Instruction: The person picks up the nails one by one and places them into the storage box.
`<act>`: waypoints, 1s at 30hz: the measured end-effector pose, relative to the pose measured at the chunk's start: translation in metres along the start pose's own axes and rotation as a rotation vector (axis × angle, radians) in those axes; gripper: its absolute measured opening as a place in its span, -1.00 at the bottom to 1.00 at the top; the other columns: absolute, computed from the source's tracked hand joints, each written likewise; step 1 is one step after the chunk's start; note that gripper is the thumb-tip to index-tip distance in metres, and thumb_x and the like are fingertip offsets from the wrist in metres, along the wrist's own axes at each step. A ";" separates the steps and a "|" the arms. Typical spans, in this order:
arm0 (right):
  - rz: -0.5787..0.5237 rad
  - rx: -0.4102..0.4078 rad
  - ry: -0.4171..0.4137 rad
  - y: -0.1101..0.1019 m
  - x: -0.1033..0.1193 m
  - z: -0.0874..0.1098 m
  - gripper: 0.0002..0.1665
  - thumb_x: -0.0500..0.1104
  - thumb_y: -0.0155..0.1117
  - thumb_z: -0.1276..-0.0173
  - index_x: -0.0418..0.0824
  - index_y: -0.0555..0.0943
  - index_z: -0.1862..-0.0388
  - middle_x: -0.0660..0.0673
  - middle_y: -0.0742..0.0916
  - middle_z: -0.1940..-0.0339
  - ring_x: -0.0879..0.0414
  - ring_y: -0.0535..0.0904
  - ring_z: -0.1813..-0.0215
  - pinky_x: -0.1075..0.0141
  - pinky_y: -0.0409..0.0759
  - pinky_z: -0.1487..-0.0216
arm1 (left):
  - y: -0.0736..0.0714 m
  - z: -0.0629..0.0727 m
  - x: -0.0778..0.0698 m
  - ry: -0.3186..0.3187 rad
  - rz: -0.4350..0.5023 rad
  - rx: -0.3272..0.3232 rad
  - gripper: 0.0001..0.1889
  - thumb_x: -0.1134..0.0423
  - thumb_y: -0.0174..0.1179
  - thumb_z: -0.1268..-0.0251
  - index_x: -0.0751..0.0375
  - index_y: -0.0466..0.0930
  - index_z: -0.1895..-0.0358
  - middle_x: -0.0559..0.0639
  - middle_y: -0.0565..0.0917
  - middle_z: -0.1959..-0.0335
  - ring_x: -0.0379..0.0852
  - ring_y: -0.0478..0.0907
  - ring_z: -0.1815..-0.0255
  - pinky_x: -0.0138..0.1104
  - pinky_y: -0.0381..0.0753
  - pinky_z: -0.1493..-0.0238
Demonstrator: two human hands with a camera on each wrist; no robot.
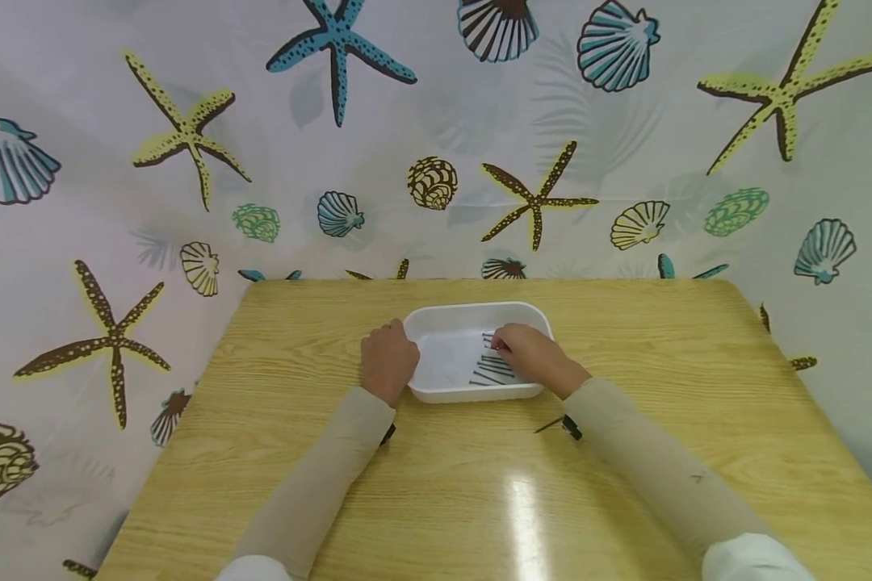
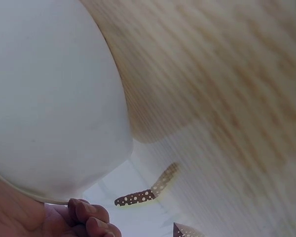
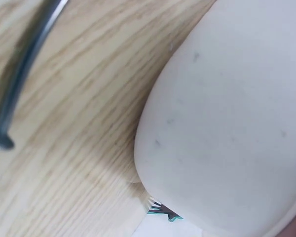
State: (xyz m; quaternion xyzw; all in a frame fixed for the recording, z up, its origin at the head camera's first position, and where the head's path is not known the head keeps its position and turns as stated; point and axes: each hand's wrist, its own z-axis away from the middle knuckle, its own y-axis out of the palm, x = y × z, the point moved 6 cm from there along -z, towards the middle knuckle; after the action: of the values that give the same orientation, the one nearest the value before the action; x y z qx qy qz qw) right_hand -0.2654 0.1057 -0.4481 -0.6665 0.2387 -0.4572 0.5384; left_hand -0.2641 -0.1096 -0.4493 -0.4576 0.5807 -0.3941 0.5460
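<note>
A white plastic tray [image 1: 436, 396] stands on the table, with several dark nails [image 1: 488, 373] lying side by side in its right part. My left hand [image 1: 390, 361] grips the tray's left end; the left wrist view shows curled fingers [image 2: 91, 217] at the rim. My right hand [image 1: 532, 353] reaches over the tray's right end. Its curled fingertips pinch at a nail among the upper ones, and the hand hides most of it. The right wrist view shows the tray's outer wall [image 3: 212, 118], with the fingers out of sight.
One loose nail [image 1: 548, 425] lies on the wooden table [image 1: 283, 347] in front of the tray, near the right wrist; its head end shows large in the right wrist view. A cloth [image 1: 421, 97] printed with shells and starfish hangs behind the table and at its sides.
</note>
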 end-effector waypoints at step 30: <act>0.063 0.057 0.036 0.010 -0.003 -0.009 -0.83 -0.25 0.19 -0.31 -0.26 0.63 0.16 -0.11 0.66 0.21 0.08 0.55 0.14 0.19 0.48 0.03 | -0.001 0.000 -0.001 -0.019 0.002 0.012 -0.74 0.24 -0.07 -0.25 0.33 0.52 0.15 0.17 0.58 0.35 0.12 0.51 0.29 -0.06 0.42 0.20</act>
State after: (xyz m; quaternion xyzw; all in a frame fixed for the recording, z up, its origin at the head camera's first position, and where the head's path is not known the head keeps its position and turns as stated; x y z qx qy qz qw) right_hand -0.2725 0.1003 -0.4586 -0.6346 0.2561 -0.4586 0.5669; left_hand -0.2637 -0.1095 -0.4478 -0.4574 0.5738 -0.3926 0.5544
